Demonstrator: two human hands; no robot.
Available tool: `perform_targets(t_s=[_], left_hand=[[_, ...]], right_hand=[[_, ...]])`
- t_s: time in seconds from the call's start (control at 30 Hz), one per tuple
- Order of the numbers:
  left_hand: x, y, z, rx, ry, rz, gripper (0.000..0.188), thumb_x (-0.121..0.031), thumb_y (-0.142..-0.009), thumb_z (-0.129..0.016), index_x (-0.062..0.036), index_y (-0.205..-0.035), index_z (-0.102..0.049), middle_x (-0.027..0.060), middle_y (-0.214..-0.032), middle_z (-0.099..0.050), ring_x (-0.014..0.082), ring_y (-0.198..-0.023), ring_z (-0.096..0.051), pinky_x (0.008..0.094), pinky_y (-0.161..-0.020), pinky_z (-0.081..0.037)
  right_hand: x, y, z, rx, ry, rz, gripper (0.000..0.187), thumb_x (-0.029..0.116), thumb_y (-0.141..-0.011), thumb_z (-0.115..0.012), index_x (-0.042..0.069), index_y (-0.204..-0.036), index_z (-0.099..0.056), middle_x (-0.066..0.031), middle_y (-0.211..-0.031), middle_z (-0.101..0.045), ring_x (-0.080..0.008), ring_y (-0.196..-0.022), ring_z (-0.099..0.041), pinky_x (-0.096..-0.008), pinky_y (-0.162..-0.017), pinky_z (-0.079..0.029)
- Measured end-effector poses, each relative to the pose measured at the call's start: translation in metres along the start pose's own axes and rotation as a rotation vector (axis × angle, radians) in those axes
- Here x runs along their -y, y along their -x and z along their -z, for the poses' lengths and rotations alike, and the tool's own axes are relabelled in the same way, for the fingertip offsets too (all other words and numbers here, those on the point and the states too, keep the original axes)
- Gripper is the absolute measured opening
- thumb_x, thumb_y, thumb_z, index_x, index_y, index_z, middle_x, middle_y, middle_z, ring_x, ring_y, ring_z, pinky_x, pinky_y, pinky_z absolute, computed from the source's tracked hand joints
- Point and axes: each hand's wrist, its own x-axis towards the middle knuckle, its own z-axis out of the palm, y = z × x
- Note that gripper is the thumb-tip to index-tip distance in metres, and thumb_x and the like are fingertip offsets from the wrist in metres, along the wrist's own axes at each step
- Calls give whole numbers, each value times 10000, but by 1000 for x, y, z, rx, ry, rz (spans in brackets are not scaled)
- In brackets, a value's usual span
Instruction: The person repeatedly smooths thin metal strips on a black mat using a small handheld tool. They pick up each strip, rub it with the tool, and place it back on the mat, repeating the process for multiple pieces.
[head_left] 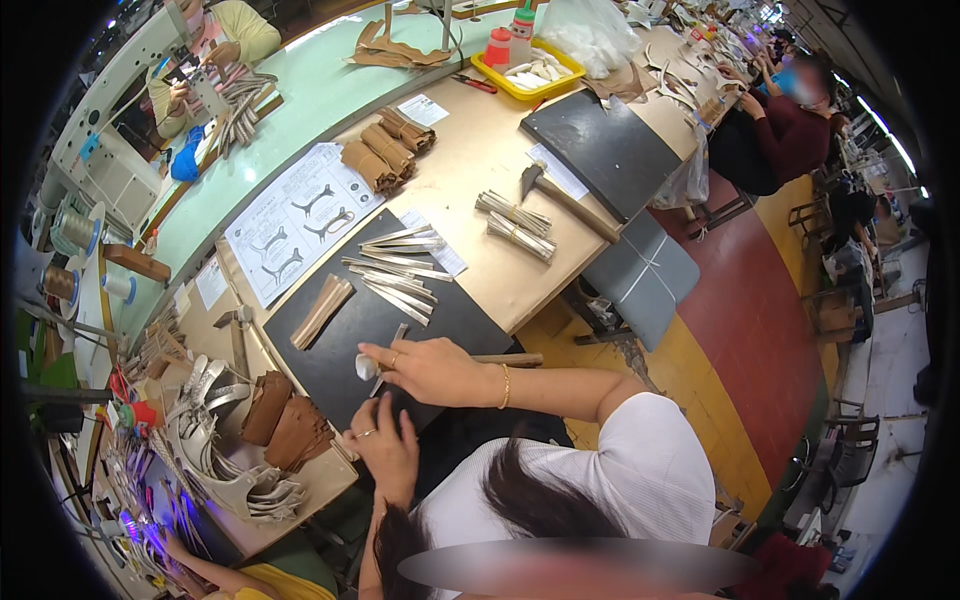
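Note:
Both my hands work close together at the near edge of a black board (462,318). My right hand (432,372) pinches a small white lump (366,368), its fingers pointing left. Just nearer to me, my left hand (388,450) has its fingers curled at the end of a thin pale strip (378,384). A wooden handle (515,359) sticks out from behind my right wrist; its other end is hidden. Farther up the board lie several loose pale strips (398,290) and a tied bundle of brown-edged strips (322,311).
Beyond the board are a printed drawing sheet (300,222), rolled brown leather bundles (378,156), tied pale bundles (518,226) and a hammer (575,205). A yellow tray (545,92) stands farther back. Brown leather pieces (285,420) lie at left. A co-worker (240,30) sits opposite by a sewing machine.

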Motion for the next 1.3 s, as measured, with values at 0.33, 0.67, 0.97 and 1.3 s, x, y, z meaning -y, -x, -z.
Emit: perform_targets(t_s=[0.33,0.67,0.97,1.3], left_hand=[[-32,-20,-24,155,-122,23,824,-503,-898,-706,-51,-1527,-424,160,-1530,-445,323,-1349,-435,573,-1016,-328],[-16,-27,-19,157,-84,-15,682,-443,-919,-712,-43,-1440,-530,143,-1437,-508,325,-1363,-447,607,-1144,-254],[-7,-24,-32,168,-86,9,700,-456,-939,-684,-68,-1489,-489,161,-1582,-391,342,-1507,-298,607,-1175,-199],[-9,-22,-34,28,27,66,795,-452,-888,-742,-121,-1541,-433,249,-1634,-279,420,-1510,-268,614,-1176,-227]], right_hand=[[-24,9,17,-85,-45,-173,453,298,-973,-636,149,-1398,-589,-122,-987,-709,-348,-830,-709,-454,-702,-577],[-41,9,-5,-145,33,-185,367,294,-850,-779,56,-1071,-610,-121,-971,-697,-364,-859,-700,-457,-758,-570],[-34,5,-14,57,-47,-292,267,180,-860,-742,59,-1016,-562,-138,-950,-702,-383,-883,-707,-501,-727,-560],[-48,-9,20,-99,-71,-425,271,208,-853,-768,31,-989,-615,-205,-896,-716,-417,-859,-698,-500,-756,-549]])
